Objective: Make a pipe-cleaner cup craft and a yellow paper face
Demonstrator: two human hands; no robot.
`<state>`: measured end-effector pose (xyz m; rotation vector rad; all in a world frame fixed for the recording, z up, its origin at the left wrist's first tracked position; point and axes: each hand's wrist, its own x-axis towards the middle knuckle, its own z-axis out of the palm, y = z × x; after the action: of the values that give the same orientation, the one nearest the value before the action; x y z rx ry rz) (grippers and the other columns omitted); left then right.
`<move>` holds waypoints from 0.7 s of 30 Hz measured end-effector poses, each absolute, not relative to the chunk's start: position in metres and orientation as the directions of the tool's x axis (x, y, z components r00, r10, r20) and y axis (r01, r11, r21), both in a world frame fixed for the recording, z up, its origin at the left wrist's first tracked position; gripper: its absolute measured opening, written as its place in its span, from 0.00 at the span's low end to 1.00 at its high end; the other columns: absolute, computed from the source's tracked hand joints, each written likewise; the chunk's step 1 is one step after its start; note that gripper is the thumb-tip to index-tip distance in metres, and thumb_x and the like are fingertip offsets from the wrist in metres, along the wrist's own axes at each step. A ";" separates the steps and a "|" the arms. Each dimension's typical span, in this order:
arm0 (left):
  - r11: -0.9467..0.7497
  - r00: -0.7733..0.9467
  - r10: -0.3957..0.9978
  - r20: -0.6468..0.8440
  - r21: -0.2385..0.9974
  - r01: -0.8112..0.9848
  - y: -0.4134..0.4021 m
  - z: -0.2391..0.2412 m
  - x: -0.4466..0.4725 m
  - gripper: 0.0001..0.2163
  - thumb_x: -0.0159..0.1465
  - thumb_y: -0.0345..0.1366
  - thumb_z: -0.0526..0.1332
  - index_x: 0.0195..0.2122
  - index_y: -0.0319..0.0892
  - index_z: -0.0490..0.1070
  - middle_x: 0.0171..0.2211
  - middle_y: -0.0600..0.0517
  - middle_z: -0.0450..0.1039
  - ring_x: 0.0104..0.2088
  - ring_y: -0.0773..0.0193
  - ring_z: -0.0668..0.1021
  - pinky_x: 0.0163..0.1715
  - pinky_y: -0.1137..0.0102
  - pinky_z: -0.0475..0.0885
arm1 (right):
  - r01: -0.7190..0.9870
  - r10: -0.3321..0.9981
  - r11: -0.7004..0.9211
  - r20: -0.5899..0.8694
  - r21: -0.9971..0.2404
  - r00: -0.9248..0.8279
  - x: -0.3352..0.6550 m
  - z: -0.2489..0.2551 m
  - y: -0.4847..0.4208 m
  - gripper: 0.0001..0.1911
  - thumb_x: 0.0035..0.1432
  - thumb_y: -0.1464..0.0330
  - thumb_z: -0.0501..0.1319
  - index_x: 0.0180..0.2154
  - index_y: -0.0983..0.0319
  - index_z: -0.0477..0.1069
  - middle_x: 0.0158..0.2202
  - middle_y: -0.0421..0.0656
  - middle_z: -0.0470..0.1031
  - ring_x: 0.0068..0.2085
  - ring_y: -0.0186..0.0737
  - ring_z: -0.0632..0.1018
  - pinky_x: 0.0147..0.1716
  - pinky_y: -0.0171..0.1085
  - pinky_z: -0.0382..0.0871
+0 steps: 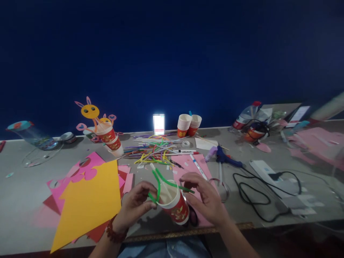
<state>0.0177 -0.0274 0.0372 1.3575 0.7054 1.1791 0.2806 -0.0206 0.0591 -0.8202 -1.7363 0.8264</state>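
A red paper cup (176, 208) is held just above the near edge of the worktop (24, 200), between both hands. It is tilted: its long axis runs from the base, low and to the right near the person, up to the white mouth, which faces up and leftward. Thin green straws (158, 182) cross the mouth, bending up into a narrow arch that points away from the person, with one leg slanting down to the right over the rim. The left hand (135, 206) has its fingers pinched together on the straws' left end at the rim. The right hand (208, 200) is clamped on the cup's right side, thumb against the wall and fingers curled over the other straw end. A yellow sheet (88, 204) lies just left, and a heap of coloured straws (153, 150) lies beyond.
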 end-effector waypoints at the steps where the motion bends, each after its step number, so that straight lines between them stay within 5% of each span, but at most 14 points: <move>1: -0.172 0.326 0.915 0.237 0.961 -0.217 -0.027 0.038 0.018 0.10 0.60 0.32 0.71 0.42 0.44 0.75 0.36 0.52 0.76 0.35 0.68 0.79 0.33 0.78 0.75 | 0.158 0.813 0.558 0.499 -0.815 -0.300 0.281 0.062 -0.020 0.19 0.65 0.69 0.61 0.57 0.54 0.69 0.51 0.48 0.75 0.48 0.44 0.77 0.43 0.40 0.76; 6: -0.221 0.318 0.911 0.264 0.961 -0.163 -0.026 0.038 0.020 0.10 0.61 0.33 0.71 0.43 0.44 0.76 0.40 0.50 0.77 0.35 0.67 0.79 0.35 0.77 0.76 | 0.262 0.722 0.664 0.508 -0.701 -0.469 0.280 0.075 -0.017 0.22 0.64 0.64 0.63 0.59 0.54 0.68 0.55 0.48 0.74 0.57 0.49 0.73 0.56 0.47 0.69; 21: -0.347 0.324 0.874 0.363 0.932 -0.108 -0.024 0.034 0.019 0.14 0.62 0.31 0.70 0.49 0.46 0.76 0.42 0.49 0.79 0.43 0.64 0.81 0.44 0.76 0.76 | 0.267 0.738 0.646 0.496 -0.715 -0.457 0.278 0.062 -0.017 0.20 0.63 0.66 0.64 0.56 0.55 0.67 0.52 0.47 0.75 0.53 0.47 0.75 0.54 0.45 0.70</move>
<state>0.0194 -0.0240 0.0342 1.5785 0.7155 1.2176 0.2779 -0.0175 0.0620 -0.7826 -2.0216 0.7083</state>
